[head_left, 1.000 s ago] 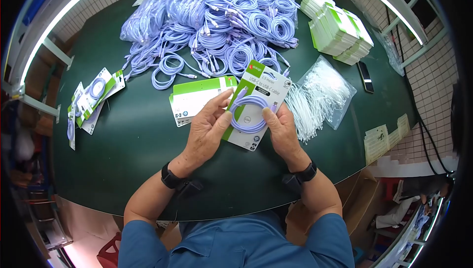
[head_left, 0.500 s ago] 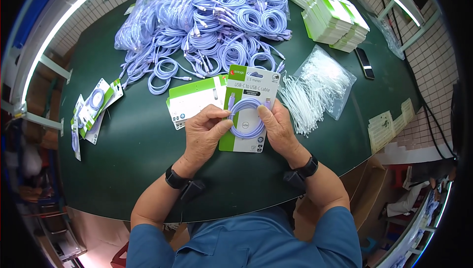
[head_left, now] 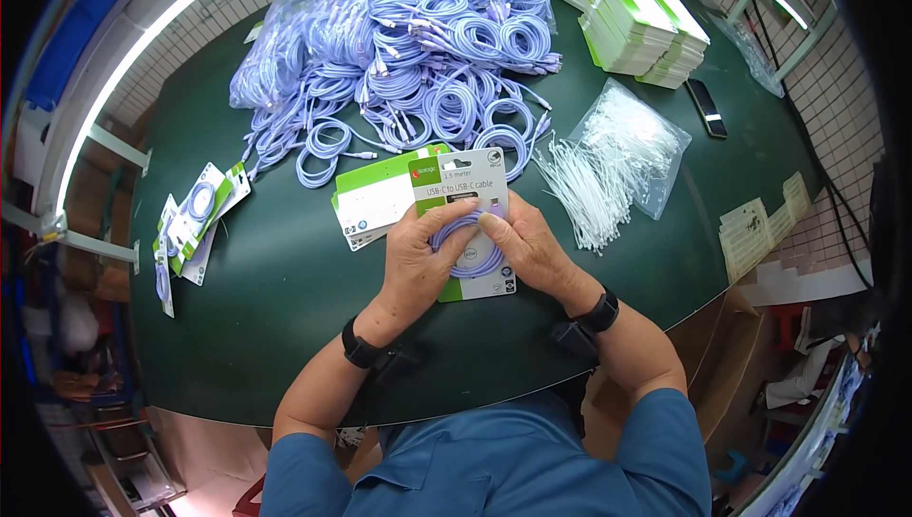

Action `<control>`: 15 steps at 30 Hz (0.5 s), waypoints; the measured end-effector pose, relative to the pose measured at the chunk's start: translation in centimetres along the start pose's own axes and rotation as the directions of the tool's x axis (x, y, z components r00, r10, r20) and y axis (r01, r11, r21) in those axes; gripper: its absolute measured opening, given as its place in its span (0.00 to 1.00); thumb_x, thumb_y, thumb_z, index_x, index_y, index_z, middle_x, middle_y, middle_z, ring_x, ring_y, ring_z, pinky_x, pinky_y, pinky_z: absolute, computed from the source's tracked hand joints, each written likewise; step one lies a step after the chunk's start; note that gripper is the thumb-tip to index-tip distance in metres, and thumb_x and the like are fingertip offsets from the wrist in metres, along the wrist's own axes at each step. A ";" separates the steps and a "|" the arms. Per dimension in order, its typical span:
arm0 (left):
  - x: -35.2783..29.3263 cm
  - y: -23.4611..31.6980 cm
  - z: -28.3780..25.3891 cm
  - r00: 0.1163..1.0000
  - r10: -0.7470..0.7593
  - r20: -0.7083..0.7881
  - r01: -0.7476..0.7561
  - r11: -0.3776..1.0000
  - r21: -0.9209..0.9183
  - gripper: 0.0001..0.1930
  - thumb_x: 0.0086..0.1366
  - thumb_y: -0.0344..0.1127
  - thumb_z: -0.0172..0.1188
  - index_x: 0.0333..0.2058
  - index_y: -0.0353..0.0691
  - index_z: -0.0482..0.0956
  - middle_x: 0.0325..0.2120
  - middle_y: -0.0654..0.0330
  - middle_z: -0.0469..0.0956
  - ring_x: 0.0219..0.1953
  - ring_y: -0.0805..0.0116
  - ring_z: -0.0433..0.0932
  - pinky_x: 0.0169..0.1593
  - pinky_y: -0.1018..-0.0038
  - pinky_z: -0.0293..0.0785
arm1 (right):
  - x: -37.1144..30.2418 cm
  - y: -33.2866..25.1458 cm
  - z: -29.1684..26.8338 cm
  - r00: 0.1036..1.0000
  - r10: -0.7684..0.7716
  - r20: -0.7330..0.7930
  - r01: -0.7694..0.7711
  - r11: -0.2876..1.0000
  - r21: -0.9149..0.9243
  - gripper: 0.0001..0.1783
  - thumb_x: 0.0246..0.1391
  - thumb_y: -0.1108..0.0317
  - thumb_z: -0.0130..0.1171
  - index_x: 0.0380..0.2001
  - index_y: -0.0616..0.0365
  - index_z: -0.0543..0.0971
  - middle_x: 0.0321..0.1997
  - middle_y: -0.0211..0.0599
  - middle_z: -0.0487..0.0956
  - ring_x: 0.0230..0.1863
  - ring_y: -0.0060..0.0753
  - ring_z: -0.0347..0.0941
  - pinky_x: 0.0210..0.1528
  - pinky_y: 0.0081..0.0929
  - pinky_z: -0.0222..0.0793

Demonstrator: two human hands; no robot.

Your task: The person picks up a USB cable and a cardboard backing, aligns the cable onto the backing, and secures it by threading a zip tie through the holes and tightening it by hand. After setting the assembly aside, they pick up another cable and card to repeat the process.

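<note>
Between my hands is a green and white packaging card [head_left: 475,285] with a coiled lavender USB cable [head_left: 487,259] lying on its front. My left hand [head_left: 421,256] grips the card's left side, its thumb and fingers on the coil. With thumb bent onto the coil's upper right, my right hand [head_left: 528,244] holds the card's right edge. One cable plug shows near the card's upper right; fingers cover the coil's left part. Just beyond my left hand, several flat cards [head_left: 372,204] lie overlapped on the table.
A big heap of coiled lavender cables [head_left: 399,52] fills the far side, partly bagged. White cable ties [head_left: 608,170] spill from a clear bag at right. Beyond are card stacks [head_left: 632,23] and a phone [head_left: 706,109]. Carded cables [head_left: 198,218] lie at left on the green table [head_left: 266,327].
My left fingers have moved up and across the coil, covering the left plug. My right thumb has shifted inward onto the coil. The card sits slightly lower and more tilted in view.
</note>
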State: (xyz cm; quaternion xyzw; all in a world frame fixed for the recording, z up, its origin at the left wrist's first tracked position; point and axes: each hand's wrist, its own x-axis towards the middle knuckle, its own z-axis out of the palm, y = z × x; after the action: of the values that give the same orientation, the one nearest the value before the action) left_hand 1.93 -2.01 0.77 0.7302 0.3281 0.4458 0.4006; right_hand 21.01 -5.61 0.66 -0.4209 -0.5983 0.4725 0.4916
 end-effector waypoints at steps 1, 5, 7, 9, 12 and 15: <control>-0.1 -0.1 0.2 1.000 0.013 -0.019 -0.013 1.000 0.018 0.18 0.64 0.25 0.70 0.53 0.41 0.86 0.47 0.50 0.83 0.48 0.59 0.86 0.50 0.68 0.82 | 0.0 0.1 0.0 1.000 -0.005 0.006 0.005 1.000 0.011 0.24 0.75 0.59 0.51 0.64 0.66 0.70 0.58 0.45 0.81 0.55 0.31 0.78 0.59 0.31 0.74; -0.1 -0.5 0.8 0.997 0.037 -0.070 -0.030 0.995 0.094 0.13 0.65 0.25 0.70 0.48 0.39 0.88 0.44 0.51 0.85 0.44 0.59 0.87 0.47 0.68 0.82 | -0.1 0.4 0.2 1.000 0.009 -0.020 -0.009 0.999 -0.044 0.25 0.75 0.58 0.51 0.63 0.66 0.70 0.57 0.46 0.81 0.55 0.32 0.78 0.59 0.31 0.75; -0.2 -0.6 1.0 0.996 0.047 -0.081 -0.039 0.995 0.096 0.13 0.64 0.26 0.71 0.48 0.39 0.88 0.44 0.51 0.85 0.44 0.60 0.87 0.47 0.68 0.82 | -0.1 0.6 0.2 1.000 0.019 -0.023 -0.020 0.998 -0.051 0.25 0.75 0.57 0.52 0.63 0.66 0.70 0.57 0.46 0.81 0.55 0.32 0.78 0.58 0.31 0.75; -0.3 -0.8 1.2 0.991 0.067 -0.113 -0.056 0.994 0.097 0.13 0.64 0.26 0.71 0.47 0.38 0.88 0.43 0.51 0.85 0.43 0.60 0.87 0.46 0.69 0.82 | -0.2 0.8 0.1 0.999 0.040 -0.020 -0.041 0.996 -0.074 0.25 0.75 0.56 0.52 0.63 0.66 0.70 0.56 0.46 0.81 0.55 0.33 0.78 0.58 0.31 0.75; -0.2 -1.0 1.1 0.993 0.046 -0.107 -0.035 0.995 0.098 0.13 0.64 0.26 0.71 0.47 0.38 0.88 0.43 0.51 0.86 0.42 0.61 0.87 0.45 0.70 0.82 | -0.1 1.0 0.5 0.998 0.006 -0.069 -0.011 0.997 -0.078 0.24 0.73 0.56 0.54 0.59 0.67 0.71 0.51 0.50 0.83 0.51 0.40 0.82 0.54 0.35 0.77; -0.4 -0.7 1.0 0.995 -0.005 -0.099 0.014 0.996 0.084 0.13 0.64 0.26 0.71 0.48 0.37 0.88 0.43 0.52 0.86 0.43 0.62 0.86 0.47 0.70 0.82 | -0.2 1.2 0.8 0.995 -0.020 -0.095 0.011 0.996 -0.093 0.24 0.73 0.56 0.55 0.57 0.68 0.72 0.49 0.51 0.85 0.49 0.43 0.83 0.52 0.36 0.78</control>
State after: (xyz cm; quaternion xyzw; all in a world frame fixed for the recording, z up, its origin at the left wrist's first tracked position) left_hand 2.56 -2.32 -0.25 0.7220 0.3696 0.4650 0.3548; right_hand 20.26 -5.71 -0.57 -0.4607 -0.5986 0.4197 0.5033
